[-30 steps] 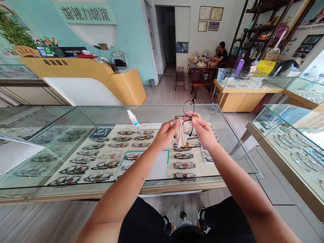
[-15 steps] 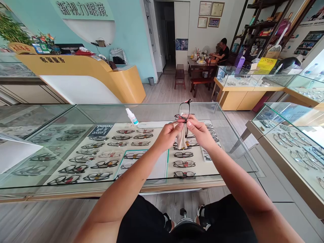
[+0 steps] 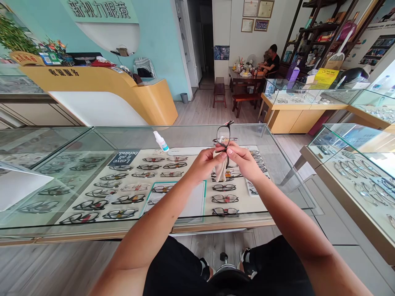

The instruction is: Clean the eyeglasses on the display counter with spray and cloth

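Above the glass counter, both my hands meet around a pair of dark-framed eyeglasses (image 3: 223,135). One lens stands upright above my fingers; the other is mostly hidden by the hands and cloth. My left hand (image 3: 206,163) is closed on a pale cleaning cloth (image 3: 220,172), whose loose end hangs below the thumb. With thumb and fingers, my right hand (image 3: 242,161) pinches the frame near its middle. A white spray bottle (image 3: 161,141) stands on the counter to the left of my hands.
Under the glass top of the display case (image 3: 129,135) lie rows of eyeglasses (image 3: 224,199). A white panel (image 3: 21,185) juts in at the left. Another glass case (image 3: 345,164) stands at the right. Farther back, a person (image 3: 272,59) sits at a table.
The eyeglasses have shifted slightly left and tilted a little. My left thumb has moved slightly down and right over the cloth. The spray bottle stays where it was.
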Tool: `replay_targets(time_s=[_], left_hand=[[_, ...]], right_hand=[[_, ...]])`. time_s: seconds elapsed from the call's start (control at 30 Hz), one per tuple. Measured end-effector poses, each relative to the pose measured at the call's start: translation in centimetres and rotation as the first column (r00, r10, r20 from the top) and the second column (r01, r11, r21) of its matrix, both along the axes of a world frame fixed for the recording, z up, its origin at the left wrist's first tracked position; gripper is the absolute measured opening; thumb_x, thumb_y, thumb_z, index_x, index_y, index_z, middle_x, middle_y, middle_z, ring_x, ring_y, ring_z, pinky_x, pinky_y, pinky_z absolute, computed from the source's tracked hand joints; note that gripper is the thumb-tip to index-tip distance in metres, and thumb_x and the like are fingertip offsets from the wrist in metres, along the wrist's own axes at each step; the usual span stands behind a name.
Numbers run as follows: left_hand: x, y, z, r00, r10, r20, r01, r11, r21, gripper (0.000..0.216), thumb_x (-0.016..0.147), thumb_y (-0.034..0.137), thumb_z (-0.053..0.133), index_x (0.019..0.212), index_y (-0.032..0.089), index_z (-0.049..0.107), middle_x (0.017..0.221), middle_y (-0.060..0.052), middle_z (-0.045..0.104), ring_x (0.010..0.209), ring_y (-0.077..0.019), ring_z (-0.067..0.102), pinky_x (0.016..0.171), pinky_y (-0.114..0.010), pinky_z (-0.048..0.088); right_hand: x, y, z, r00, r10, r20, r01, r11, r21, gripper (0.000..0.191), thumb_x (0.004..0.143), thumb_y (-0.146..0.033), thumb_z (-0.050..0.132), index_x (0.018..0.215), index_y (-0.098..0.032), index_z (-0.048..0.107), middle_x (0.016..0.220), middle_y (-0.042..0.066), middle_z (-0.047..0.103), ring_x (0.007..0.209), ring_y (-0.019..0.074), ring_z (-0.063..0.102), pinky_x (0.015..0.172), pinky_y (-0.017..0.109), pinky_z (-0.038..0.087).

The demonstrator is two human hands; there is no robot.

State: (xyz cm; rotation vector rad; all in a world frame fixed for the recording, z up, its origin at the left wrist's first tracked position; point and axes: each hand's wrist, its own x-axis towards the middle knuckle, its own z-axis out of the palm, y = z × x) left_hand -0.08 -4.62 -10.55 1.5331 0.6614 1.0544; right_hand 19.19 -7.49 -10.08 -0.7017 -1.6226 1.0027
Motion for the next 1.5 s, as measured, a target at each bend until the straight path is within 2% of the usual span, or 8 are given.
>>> replay_targets(time_s=[0.33,0.57,0.83,0.93,1.03,1.2,1.37,1.5], left_hand=[[0.1,0.1,-0.4,1.0,0.004,0.031,-0.002,0.998,-0.06,0.051,0.074,0.064,0.104,0.096,0.021,0.086,0.072,0.002,0.061,0.074,-0.0153,0.054,0.078,-0.03,0.052],[0.0,-0.3,0.0,0.995,-0.084,0.054,0.091,0.986,-0.143,0.053,0.071,0.053,0.108,0.103,0.019,0.083,0.072,0.005,0.056,0.066,-0.011,0.048,0.062,-0.025,0.04],[-0.3,-0.7,1.1,0.98,-0.198,0.025,0.199,0.965,-0.17,0.056,0.07,0.051,0.109,0.1,0.018,0.076,0.076,0.003,0.062,0.069,-0.0119,0.055,0.066,-0.025,0.047],[-0.2,-0.8,1.0,0.982,-0.187,0.015,0.187,0.971,-0.151,0.055,0.073,0.054,0.108,0.098,0.018,0.075,0.078,0.002,0.063,0.071,-0.0125,0.055,0.067,-0.026,0.047],[0.0,-0.9,0.5,0.989,-0.148,0.015,0.148,0.98,-0.135,0.059,0.077,0.059,0.105,0.11,0.018,0.078,0.087,-0.001,0.07,0.076,-0.0147,0.06,0.07,-0.027,0.049],[0.4,-1.1,-0.2,0.995,-0.103,0.008,0.103,0.99,-0.094,0.063,0.083,0.065,0.099,0.119,0.019,0.076,0.097,-0.003,0.073,0.082,-0.0156,0.063,0.075,-0.028,0.051],[0.5,-1.2,0.0,0.996,-0.089,-0.016,0.088,0.995,-0.054,0.061,0.09,0.072,0.09,0.117,0.019,0.075,0.1,-0.004,0.075,0.09,-0.0185,0.067,0.082,-0.029,0.055],[0.4,-1.1,-0.2,0.998,-0.062,-0.029,0.061,0.998,-0.008,0.063,0.093,0.08,0.082,0.109,0.019,0.075,0.094,-0.004,0.075,0.089,-0.0197,0.068,0.084,-0.031,0.057]], right_hand=[[-0.5,0.0,-0.3,0.996,-0.035,-0.079,0.031,0.998,-0.048,0.053,0.102,-0.081,0.073,0.106,-0.032,0.092,0.126,0.008,0.079,0.13,0.0328,0.07,0.127,0.05,0.05],[-0.5,0.0,-0.5,0.994,-0.052,-0.094,0.047,0.997,-0.055,0.052,0.101,-0.081,0.073,0.103,-0.032,0.092,0.124,0.008,0.077,0.127,0.0329,0.069,0.126,0.052,0.05],[-0.4,0.4,-0.8,0.984,-0.021,-0.176,0.006,0.996,-0.086,0.041,0.099,-0.072,0.081,0.097,-0.032,0.091,0.122,0.007,0.077,0.129,0.0322,0.069,0.129,0.051,0.048],[-0.5,0.5,-1.0,0.982,-0.053,-0.184,0.029,0.991,-0.13,0.046,0.096,-0.075,0.081,0.097,-0.03,0.089,0.123,0.007,0.078,0.125,0.0313,0.07,0.12,0.047,0.055],[-0.6,0.5,-1.2,0.969,-0.111,-0.222,0.057,0.971,-0.232,0.052,0.092,-0.078,0.082,0.1,-0.027,0.088,0.117,0.008,0.079,0.114,0.03,0.071,0.103,0.043,0.061],[-0.6,0.4,-1.2,0.952,-0.102,-0.288,0.0,0.943,-0.334,0.055,0.091,-0.078,0.083,0.11,-0.026,0.087,0.098,0.006,0.081,0.095,0.0271,0.072,0.084,0.039,0.06],[-0.7,0.1,-0.7,0.895,-0.106,-0.433,-0.084,0.914,-0.397,0.051,0.082,-0.071,0.095,0.106,-0.027,0.088,0.092,0.002,0.083,0.09,0.0243,0.075,0.08,0.035,0.06],[-0.7,-0.2,-0.2,0.879,-0.071,-0.471,-0.142,0.905,-0.401,0.049,0.078,-0.069,0.099,0.101,-0.028,0.088,0.09,0.002,0.084,0.097,0.0277,0.079,0.082,0.036,0.063]])
